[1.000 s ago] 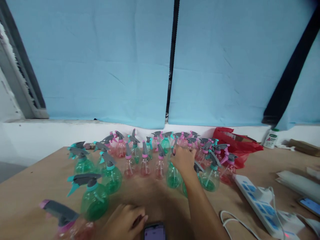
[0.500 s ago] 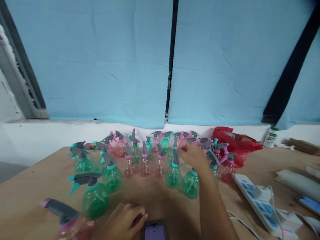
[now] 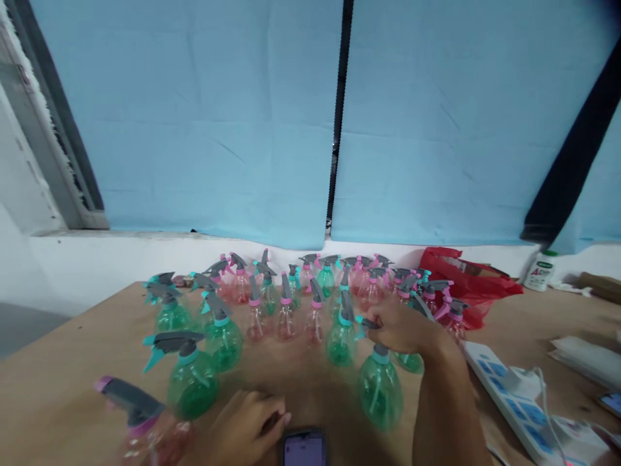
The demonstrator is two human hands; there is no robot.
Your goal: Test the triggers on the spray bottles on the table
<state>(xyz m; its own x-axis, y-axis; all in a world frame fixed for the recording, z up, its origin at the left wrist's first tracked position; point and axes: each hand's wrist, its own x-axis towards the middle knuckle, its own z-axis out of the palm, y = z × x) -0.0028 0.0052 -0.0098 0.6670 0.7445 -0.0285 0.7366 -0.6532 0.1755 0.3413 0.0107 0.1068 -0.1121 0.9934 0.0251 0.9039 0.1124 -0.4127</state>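
My right hand (image 3: pixel 400 327) grips the grey spray head of a green spray bottle (image 3: pixel 381 395), fingers wrapped round it. The bottle hangs upright below the hand; its trigger head is partly hidden. My left hand (image 3: pixel 250 421) rests low on the table with fingers loosely curled and nothing visible in them. Just right of it lies a phone (image 3: pixel 305 448). On its other side stand a pink spray bottle (image 3: pixel 158 443) and a green spray bottle (image 3: pixel 193 388). Another green bottle (image 3: pixel 341 343) stands left of the one I grip.
Several pink and green spray bottles stand in rows on the brown table (image 3: pixel 72 382). A red plastic bag (image 3: pixel 466 281), a white container (image 3: pixel 541 270) and a white power strip (image 3: pixel 507 401) with plugged chargers and cables lie to the right. A blue covering (image 3: pixel 218 129) hangs behind.
My right hand has come nearer from among the back bottles and now holds the green spray bottle's head; that bottle has shifted nearer. My left hand stays curled. The view has turned slightly left.
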